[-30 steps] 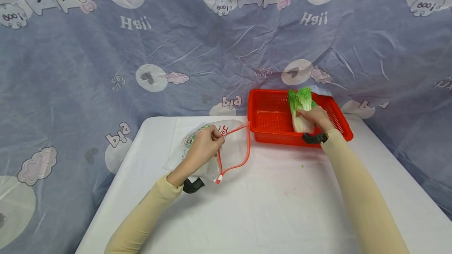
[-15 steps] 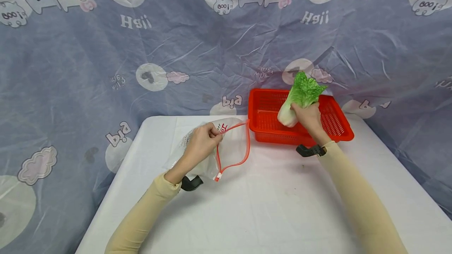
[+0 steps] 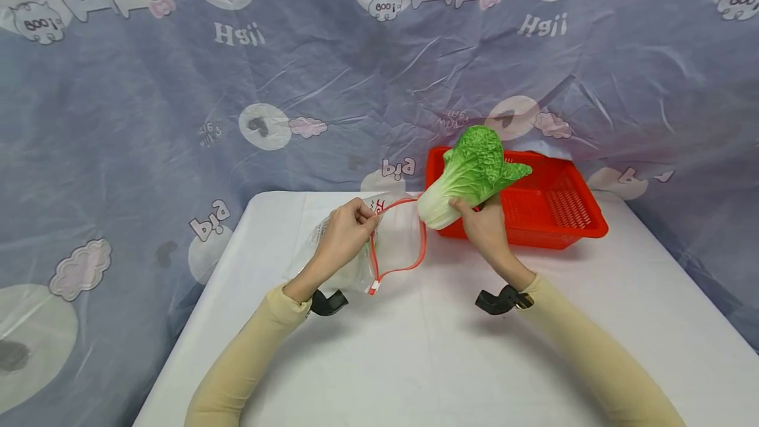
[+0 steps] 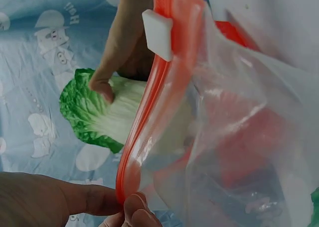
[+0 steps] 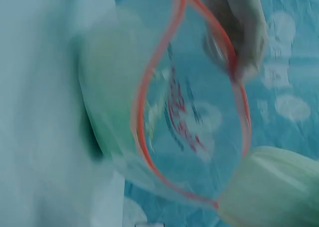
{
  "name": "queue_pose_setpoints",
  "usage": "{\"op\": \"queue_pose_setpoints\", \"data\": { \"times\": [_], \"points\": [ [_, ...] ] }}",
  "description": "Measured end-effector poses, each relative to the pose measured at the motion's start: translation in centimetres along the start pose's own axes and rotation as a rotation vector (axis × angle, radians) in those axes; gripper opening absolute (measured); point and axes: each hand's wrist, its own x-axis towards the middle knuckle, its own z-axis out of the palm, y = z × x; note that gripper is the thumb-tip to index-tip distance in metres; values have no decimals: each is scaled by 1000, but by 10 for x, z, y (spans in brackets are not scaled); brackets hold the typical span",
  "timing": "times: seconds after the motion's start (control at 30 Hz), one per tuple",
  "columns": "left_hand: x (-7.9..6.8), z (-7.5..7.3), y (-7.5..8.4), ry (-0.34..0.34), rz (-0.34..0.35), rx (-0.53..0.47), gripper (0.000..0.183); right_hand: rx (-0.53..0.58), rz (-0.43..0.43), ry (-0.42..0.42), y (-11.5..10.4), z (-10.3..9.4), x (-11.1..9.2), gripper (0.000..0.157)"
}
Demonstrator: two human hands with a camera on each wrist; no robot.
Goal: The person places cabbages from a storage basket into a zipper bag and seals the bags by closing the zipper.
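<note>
My left hand (image 3: 342, 232) pinches the red zip edge of a clear zip bag (image 3: 356, 275) between thumb and fingers. The bag's mouth gapes toward the right; its white slider (image 4: 157, 35) shows in the left wrist view. A napa cabbage (image 3: 477, 167) is gripped by my right hand (image 3: 489, 232), thumb on its white stem. Its stem end points left, right at the bag's mouth, and its green leaves point up and back. Inside the bag, a pale green shape (image 5: 107, 87) shows blurred through the plastic in the right wrist view.
A red perforated plastic basket (image 3: 528, 237) stands at the back right of the white-covered table (image 3: 427, 348), behind the cabbage. A blue-grey printed cloth (image 3: 332, 71) hangs along the table's back edge.
My right hand has lifted the napa cabbage out of the red basket and carried it left to the bag's mouth, tilting its stem end leftward. My left hand keeps its pinch on the bag.
</note>
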Motion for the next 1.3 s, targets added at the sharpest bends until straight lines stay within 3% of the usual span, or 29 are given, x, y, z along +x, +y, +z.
{"op": "queue_pose_setpoints", "data": {
  "times": [0.17,0.43,0.53,0.7,0.9,1.17,1.3],
  "points": [
    [1,2,2,21,6,-13,12,90,-27,-163,-4,20,-28,62],
    [-1,6,3,24,-7,-61,8,123,-3,-446,15,46,-53,79],
    [-1,7,2,33,-14,-53,7,60,-45,-467,17,48,-55,78],
    [-2,9,1,52,-7,-35,5,-69,-110,-510,17,45,-57,64],
    [-7,10,2,57,9,-51,5,-6,-120,-694,21,41,-58,72],
    [-14,15,6,57,136,4,6,43,-18,-831,26,50,-57,77],
    [-15,15,8,70,190,-1,5,16,-24,-863,24,58,-54,72]
  ]
}}
